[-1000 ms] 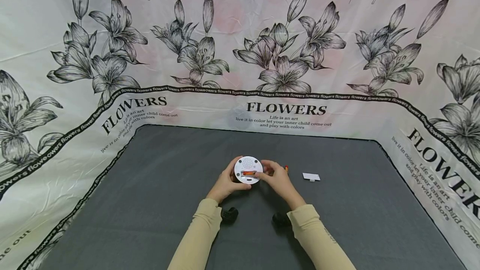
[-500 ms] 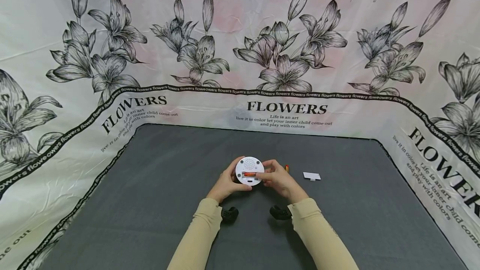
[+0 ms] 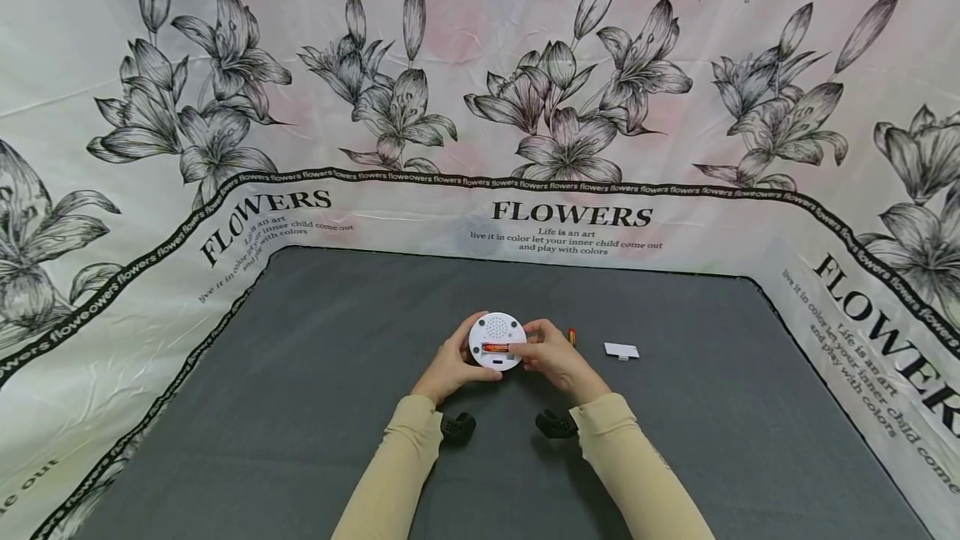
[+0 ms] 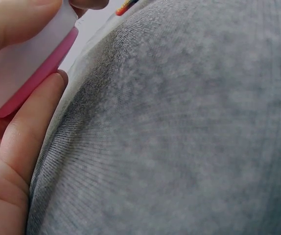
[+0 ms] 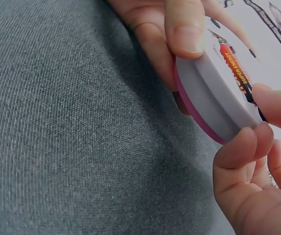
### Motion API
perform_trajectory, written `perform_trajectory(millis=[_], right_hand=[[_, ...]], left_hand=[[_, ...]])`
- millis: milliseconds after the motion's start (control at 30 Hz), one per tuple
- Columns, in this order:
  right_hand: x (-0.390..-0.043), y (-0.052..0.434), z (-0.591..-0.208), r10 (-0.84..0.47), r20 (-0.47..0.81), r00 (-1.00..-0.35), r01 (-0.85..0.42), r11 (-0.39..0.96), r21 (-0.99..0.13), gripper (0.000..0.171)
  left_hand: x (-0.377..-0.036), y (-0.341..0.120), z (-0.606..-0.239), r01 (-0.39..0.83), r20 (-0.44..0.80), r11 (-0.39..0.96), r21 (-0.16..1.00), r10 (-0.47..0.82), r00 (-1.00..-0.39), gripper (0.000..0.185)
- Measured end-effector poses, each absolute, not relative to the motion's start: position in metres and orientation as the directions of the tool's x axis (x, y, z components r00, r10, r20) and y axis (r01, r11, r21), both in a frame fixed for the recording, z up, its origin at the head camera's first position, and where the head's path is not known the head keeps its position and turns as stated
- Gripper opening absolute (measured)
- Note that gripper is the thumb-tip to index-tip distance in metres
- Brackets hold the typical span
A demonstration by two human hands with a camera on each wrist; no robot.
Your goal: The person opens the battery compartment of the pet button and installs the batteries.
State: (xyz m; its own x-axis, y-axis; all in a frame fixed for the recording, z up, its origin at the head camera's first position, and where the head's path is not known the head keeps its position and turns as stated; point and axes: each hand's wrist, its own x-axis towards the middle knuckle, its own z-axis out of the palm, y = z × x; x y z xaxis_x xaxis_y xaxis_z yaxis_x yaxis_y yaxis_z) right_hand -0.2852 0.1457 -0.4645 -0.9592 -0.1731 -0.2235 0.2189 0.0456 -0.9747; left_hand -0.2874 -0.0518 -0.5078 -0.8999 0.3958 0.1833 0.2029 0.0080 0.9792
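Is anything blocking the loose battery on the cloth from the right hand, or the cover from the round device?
Nothing visible does. The spare battery lies on bare grey cloth just beyond the right hand. The white cover lies farther right, with only that battery and the hand between it and the round device, which both hands hold.

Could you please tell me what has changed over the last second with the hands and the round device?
The right hand slid left, its fingertip now pressing the orange battery in the round white device. The left hand keeps holding the device. The spare battery and white cover lie unmoved.
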Motion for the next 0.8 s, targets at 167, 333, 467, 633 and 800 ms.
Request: perform_trajectory(millis=[167,333,467,633,800], right_hand=[[-0.284,0.142,-0.462,-0.141,-0.169,-0.975,0.148,0.148,-0.978,0.037],[-0.283,0.139,-0.462,-0.095,-0.113,-0.989,0.085,0.26,-0.962,0.035],[-0.283,0.137,-0.464,-0.066,-0.102,-0.993,0.08,0.273,-0.959,0.034],[-0.281,0.137,-0.465,-0.06,-0.098,-0.993,0.08,0.246,-0.966,0.035],[-0.279,0.143,-0.469,-0.083,-0.069,-0.994,0.047,0.241,-0.969,0.037]], left_hand=[[-0.278,-0.054,-0.493,0.218,0.199,0.001,0.976,0.407,-0.892,0.094],[-0.276,-0.054,-0.489,0.209,0.188,0.006,0.978,0.403,-0.895,0.095],[-0.275,-0.054,-0.489,0.215,0.196,0.0,0.977,0.402,-0.894,0.094],[-0.277,-0.054,-0.488,0.198,0.178,0.008,0.98,0.408,-0.896,0.094],[-0.277,-0.055,-0.489,0.19,0.167,0.012,0.982,0.426,-0.889,0.094]])
